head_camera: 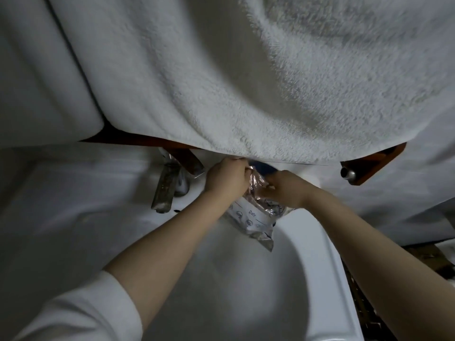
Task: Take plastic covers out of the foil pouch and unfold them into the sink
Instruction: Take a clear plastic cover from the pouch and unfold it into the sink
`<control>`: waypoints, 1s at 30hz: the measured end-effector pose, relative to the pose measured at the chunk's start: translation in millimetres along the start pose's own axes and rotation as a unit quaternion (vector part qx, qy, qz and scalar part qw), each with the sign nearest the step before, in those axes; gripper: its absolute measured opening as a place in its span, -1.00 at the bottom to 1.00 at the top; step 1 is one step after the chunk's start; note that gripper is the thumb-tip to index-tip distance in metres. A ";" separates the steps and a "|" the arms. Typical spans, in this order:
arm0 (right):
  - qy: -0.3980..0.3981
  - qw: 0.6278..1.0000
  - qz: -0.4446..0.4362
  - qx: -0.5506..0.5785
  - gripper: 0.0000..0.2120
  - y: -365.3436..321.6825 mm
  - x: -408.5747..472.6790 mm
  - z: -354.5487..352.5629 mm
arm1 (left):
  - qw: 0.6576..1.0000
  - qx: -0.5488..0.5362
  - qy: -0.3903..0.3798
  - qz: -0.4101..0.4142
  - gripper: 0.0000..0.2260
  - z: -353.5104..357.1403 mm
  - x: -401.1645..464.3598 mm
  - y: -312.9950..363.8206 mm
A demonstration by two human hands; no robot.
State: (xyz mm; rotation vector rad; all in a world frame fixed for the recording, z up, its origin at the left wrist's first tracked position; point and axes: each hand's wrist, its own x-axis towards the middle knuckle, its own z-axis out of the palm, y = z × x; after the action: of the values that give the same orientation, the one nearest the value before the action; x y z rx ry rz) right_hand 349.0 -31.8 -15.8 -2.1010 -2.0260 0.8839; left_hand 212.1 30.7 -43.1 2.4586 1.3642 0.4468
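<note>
White towel (pixel 246 77) hangs over the sink (pixel 327 254). Above the basin, the left hand (pixel 227 177) and right hand (pixel 285 189) each hold a closed grip on the pouch (pixel 256 217) top.

Both hands grip the foil pouch (pixel 256 217) above the white sink (pixel 327 279). The left hand (pixel 225 177) and right hand (pixel 286 189) pinch its top, under a hanging towel (pixel 246 82).

Dim, flat indoor light, greyish cast. Wide-angle bending at edges; motion blur softens towel (pixel 246 82) and sink (pixel 327 279) rim
</note>
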 end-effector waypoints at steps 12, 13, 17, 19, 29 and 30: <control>0.251 0.952 0.109 -0.139 -0.78 42.0 -5.0 -0.9 | 0.996 -0.003 -0.039 -0.081 -0.85 0.5 -2.2 -15.8; 0.259 0.948 0.121 -0.142 -0.78 43.2 -2.3 0.3 | 0.996 -0.003 -0.025 -0.082 -0.83 1.0 -3.0 -12.6; 0.289 0.936 0.157 -0.128 -0.77 46.9 13.6 8.8 | 0.994 -0.044 -0.022 -0.093 -0.74 4.7 -2.3 -7.7; 0.291 0.934 0.172 -0.114 -0.72 47.7 19.6 12.6 | 0.994 -0.075 -0.038 -0.077 -0.66 5.6 -5.0 -9.4; 0.425 0.898 -0.028 -0.108 -0.83 12.8 5.1 49.0 | 0.957 -0.116 -0.260 0.049 -0.77 -1.4 -57.8 -55.9; 0.404 0.908 -0.069 -0.091 -0.83 6.4 -0.4 57.0 | 0.950 -0.102 -0.288 0.059 -0.75 0.4 -65.2 -57.5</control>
State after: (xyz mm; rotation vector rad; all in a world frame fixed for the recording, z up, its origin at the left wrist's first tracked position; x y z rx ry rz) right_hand 328.4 -51.2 -65.7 -1.8893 -1.7749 -0.2111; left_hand 135.5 4.1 -74.6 2.2483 0.8844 -0.1087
